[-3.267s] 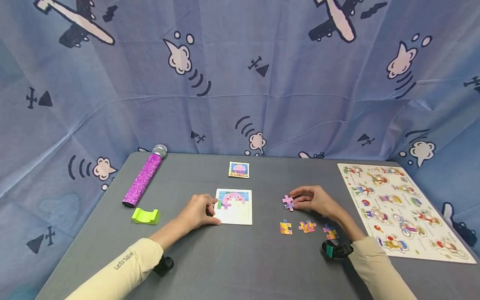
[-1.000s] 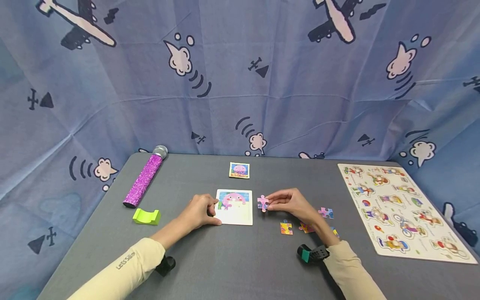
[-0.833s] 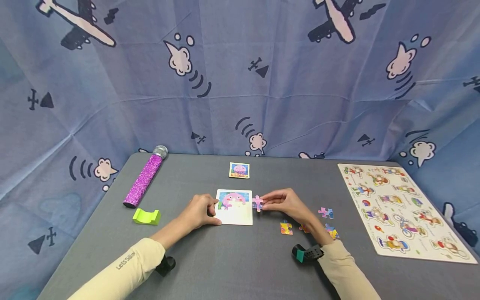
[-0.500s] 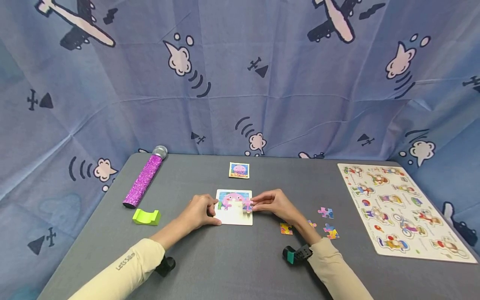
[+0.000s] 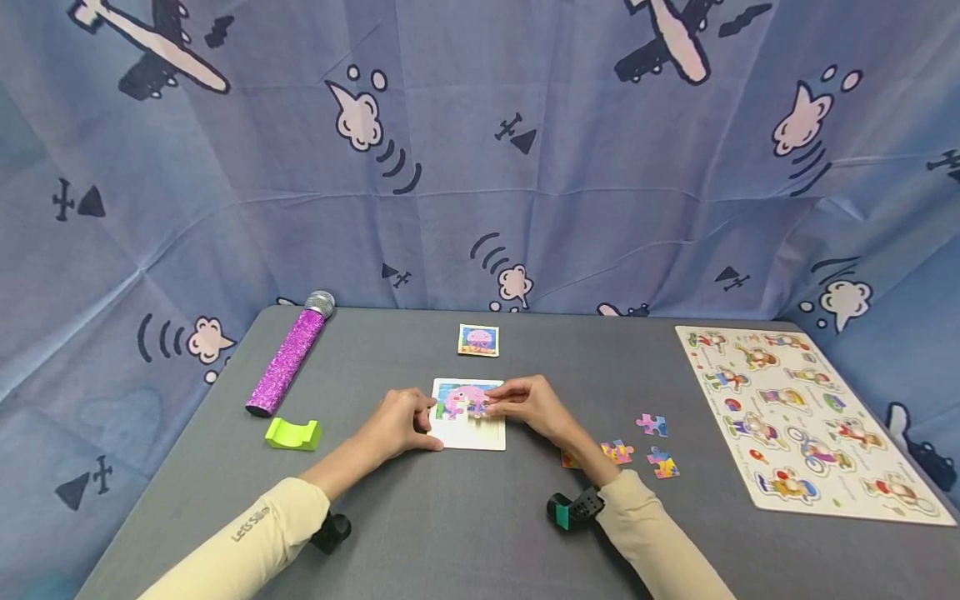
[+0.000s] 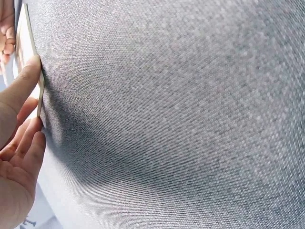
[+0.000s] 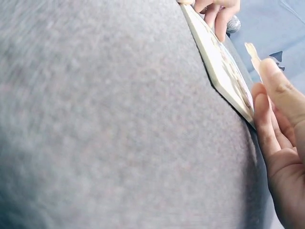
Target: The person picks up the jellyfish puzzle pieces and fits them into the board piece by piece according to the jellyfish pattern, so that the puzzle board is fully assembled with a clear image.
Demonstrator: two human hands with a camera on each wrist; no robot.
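Observation:
In the head view, my left hand [image 5: 393,423] holds the left edge of a small white-framed jigsaw board [image 5: 465,438]. The upper part of the board carries a pink cartoon picture; its lower part is bare. The thumb [image 6: 29,76] lies along the board's edge in the left wrist view. Between thumb and fingertips, my right hand [image 5: 534,407] pinches a pink-and-purple puzzle piece [image 5: 477,409] over the middle of the board. From the right wrist view this piece [image 7: 252,55] shows edge-on, raised above the board.
Several loose puzzle pieces [image 5: 651,425] lie right of the right forearm, one partly covered by it. Behind the board is a small picture card [image 5: 478,341]. A glittery purple microphone [image 5: 291,358] and a lime-green block [image 5: 292,433] lie left; a large picture board [image 5: 810,425] lies right.
My right hand has carried the puzzle piece leftward from the table on the right to above the board. The left hand has kept its hold on the board's edge.

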